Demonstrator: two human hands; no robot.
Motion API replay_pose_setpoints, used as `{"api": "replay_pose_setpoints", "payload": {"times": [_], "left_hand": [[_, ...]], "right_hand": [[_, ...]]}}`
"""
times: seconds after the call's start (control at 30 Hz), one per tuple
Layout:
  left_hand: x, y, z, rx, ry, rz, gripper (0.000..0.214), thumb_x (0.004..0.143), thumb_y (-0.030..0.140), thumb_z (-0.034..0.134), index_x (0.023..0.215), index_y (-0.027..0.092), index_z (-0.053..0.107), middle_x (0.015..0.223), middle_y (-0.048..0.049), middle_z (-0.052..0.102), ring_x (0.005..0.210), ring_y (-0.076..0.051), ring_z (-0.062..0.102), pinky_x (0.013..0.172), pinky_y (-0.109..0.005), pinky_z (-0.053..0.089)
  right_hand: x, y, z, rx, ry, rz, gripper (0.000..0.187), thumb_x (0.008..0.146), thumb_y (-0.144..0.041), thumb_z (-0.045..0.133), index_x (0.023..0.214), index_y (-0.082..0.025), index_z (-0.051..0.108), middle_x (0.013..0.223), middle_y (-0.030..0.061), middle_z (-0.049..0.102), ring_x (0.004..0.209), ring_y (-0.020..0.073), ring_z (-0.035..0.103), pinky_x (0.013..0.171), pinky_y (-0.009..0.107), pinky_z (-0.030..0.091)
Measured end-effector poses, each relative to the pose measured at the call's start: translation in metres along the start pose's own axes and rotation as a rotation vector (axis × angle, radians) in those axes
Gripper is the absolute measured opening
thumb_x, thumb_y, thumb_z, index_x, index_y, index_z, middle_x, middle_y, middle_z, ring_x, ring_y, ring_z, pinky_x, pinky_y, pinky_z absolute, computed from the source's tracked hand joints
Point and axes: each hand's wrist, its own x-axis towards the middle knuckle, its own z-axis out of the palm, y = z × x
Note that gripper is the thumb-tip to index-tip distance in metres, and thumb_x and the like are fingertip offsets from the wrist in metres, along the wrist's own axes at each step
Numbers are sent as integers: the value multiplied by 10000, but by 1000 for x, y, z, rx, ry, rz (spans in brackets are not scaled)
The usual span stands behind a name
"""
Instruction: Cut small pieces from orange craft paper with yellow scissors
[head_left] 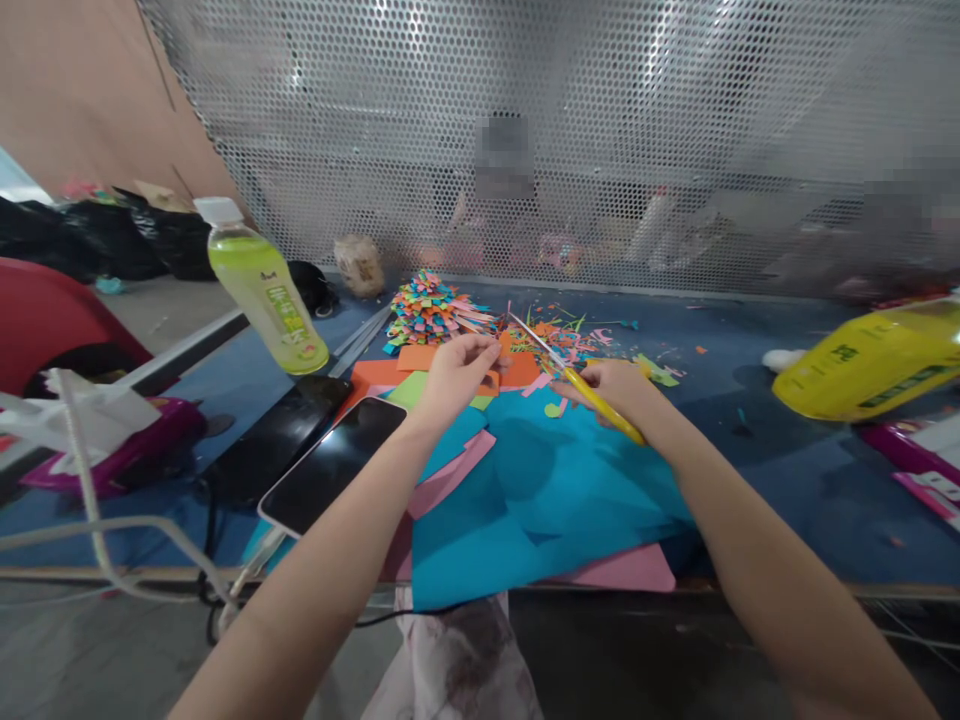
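Observation:
My left hand pinches a small piece of orange paper between thumb and fingertips. In my right hand is a pair of scissors with yellow handles, its blades parted and pointing up-left toward that paper. Blue paper sheets lie under both hands, with pink strips and orange sheets on and behind them. Just beyond my left hand stands a heap of small folded multicoloured paper pieces. Thin paper scraps are scattered behind the scissors.
A phone and a black case-like object lie left of the paper. Behind them stands a green drink bottle. On the right is a yellow bottle. A white cable crosses the left edge. A perforated metal panel closes off the back.

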Motion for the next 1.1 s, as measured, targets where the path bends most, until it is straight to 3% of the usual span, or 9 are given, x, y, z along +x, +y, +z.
{"api": "replay_pose_setpoints", "payload": {"times": [0.13, 0.33, 0.47, 0.6, 0.7, 0.9, 1.0, 1.1], "left_hand": [[0, -1, 1, -51, 55, -79, 137, 719, 207, 636, 816, 146, 562, 709, -36, 700, 628, -111, 646, 502, -185, 467], [-7, 1, 5, 6, -59, -117, 234, 741, 153, 613, 972, 148, 575, 747, -43, 714, 648, -117, 661, 528, -198, 489], [-12, -1, 13, 47, -199, -116, 210, 736, 122, 612, 946, 129, 606, 687, -38, 702, 610, -127, 657, 490, -200, 475], [-14, 0, 18, 113, -254, -60, 117, 739, 147, 618, 845, 130, 664, 668, -34, 700, 538, -102, 615, 488, -202, 482], [-15, 0, 17, 210, -296, 39, 114, 763, 198, 605, 808, 155, 700, 647, -21, 688, 489, -82, 561, 476, -191, 468], [-14, -9, 15, 438, -341, 164, 190, 795, 308, 581, 860, 202, 725, 664, -15, 689, 507, -101, 560, 498, -209, 460], [-13, -12, 15, 554, -298, 224, 188, 733, 308, 657, 869, 203, 732, 656, -18, 689, 540, -123, 580, 517, -221, 448], [-14, -11, 15, 530, -271, 196, 181, 753, 274, 630, 893, 215, 729, 726, -27, 717, 597, -139, 616, 536, -228, 461]], "right_hand": [[9, 12, 3, -231, 136, -45, 394, 695, -578, 561, 551, -212, 563, 490, 43, 519, 501, 185, 505, 481, 287, 301], [6, 8, 5, -70, 195, -113, 389, 701, -568, 584, 598, -195, 545, 571, 27, 560, 561, 161, 509, 510, 272, 320], [4, 3, 10, 266, 111, -232, 369, 666, -538, 649, 715, -181, 570, 644, 15, 589, 569, 145, 527, 522, 271, 388], [7, 2, 16, 557, 37, -273, 445, 559, -471, 740, 840, -165, 582, 761, 45, 624, 667, 180, 595, 576, 299, 465], [9, 0, 16, 616, 6, -232, 465, 521, -422, 756, 863, -159, 585, 771, 49, 629, 685, 187, 603, 610, 309, 477], [8, -2, 13, 590, -27, -190, 455, 539, -415, 721, 890, -151, 603, 767, 53, 628, 623, 165, 576, 510, 271, 427], [9, 2, 15, 570, -9, -200, 440, 558, -401, 716, 901, -147, 606, 748, 44, 620, 625, 160, 577, 504, 260, 420], [13, 6, 17, 603, -21, -212, 438, 563, -378, 726, 916, -152, 598, 787, 42, 622, 601, 138, 558, 493, 252, 417]]}}
